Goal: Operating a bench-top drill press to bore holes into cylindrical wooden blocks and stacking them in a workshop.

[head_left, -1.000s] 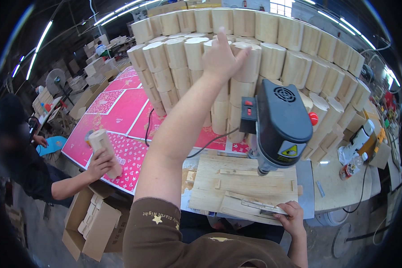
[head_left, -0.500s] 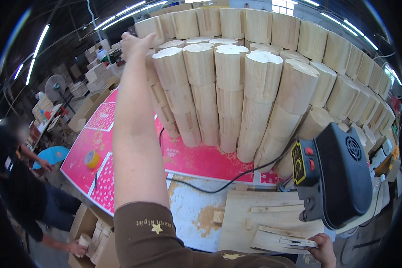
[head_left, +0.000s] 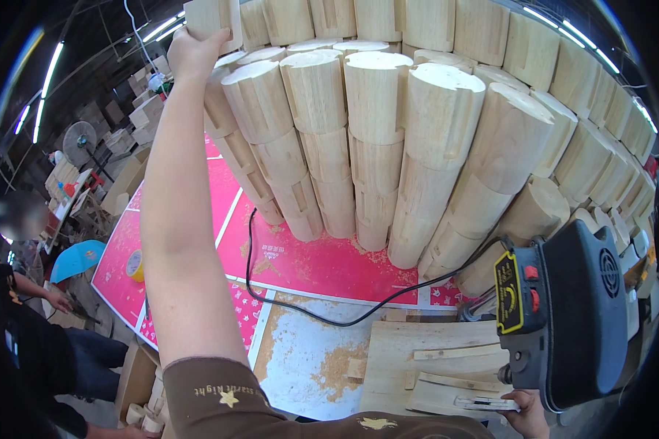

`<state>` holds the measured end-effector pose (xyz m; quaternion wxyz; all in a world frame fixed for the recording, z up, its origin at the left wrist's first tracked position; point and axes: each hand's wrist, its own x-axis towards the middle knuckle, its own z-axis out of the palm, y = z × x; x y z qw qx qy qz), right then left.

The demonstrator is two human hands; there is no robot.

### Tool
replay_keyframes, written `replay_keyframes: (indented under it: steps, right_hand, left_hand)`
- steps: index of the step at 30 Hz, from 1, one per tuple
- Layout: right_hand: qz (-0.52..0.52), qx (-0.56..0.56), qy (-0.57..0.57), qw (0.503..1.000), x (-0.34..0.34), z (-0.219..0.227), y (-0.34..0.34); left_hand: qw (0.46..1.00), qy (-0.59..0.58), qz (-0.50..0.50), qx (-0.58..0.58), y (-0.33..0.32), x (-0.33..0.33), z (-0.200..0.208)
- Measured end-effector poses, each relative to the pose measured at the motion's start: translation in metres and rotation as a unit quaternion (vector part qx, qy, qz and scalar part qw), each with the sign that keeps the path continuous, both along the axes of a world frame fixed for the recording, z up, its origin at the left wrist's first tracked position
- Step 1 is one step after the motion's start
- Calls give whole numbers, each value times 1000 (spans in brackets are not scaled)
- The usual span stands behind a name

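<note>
The person's left hand [head_left: 192,53] is up at the far left end of the stack, arm stretched long, with its grip around the lower part of a pale wooden block [head_left: 211,16]. From the palm, that block stands up and slightly to the right, its long axis near upright, the thumb across its near face. Its top runs out of my view, so I can't tell whether its base rests on the row beneath or is clear of it.

The left hand is much the nearer one. The right hand [head_left: 529,418] is low and well apart at the other side, fingers closed on the end of a metal lever fitting [head_left: 487,403] on the plywood jig [head_left: 392,347]. Between the two hands stand the columns of notched wooden cylinders [head_left: 377,157] — close-packed, side against side, leaving little room to the right of the held block.

To its left the stack ends, and there's open air out toward the workshop floor. Below, in front of the columns, the pink table covering [head_left: 311,267] has a bare stretch — though a black cable [head_left: 326,322] loops across its near edge. The black drill head [head_left: 578,314] crowds the right side, just above the right hand.
</note>
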<state>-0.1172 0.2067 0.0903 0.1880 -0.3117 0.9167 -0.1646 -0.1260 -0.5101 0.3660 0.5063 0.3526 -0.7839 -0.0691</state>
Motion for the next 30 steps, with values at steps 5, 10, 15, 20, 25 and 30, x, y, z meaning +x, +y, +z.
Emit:
replay_keyframes:
  steps: [5,10,15,20,25,30]
  right_hand:
    - [25,-153,49,987,-5,-7,-15]
    - [97,-150,98,979,-14,-8,-13]
    - [109,-234,114,959,-24,-12,-5]
    - [124,-251,172,945,-56,-23,-2]
    - [150,-246,87,953,-71,-24,-5]
    - [148,-256,19,955,-68,-13,-11]
  left_hand:
    - [917,312,-245,-39,109,61,-17]
    - [853,278,-423,123,241,140,-72]
    - [838,55,-403,365,349,166,-158]
    - [736,-246,-439,453,397,158,-228]
    - [676,-296,-468,485,406,139,-264]
    - [671,-313,-498,452,405,130,-270]
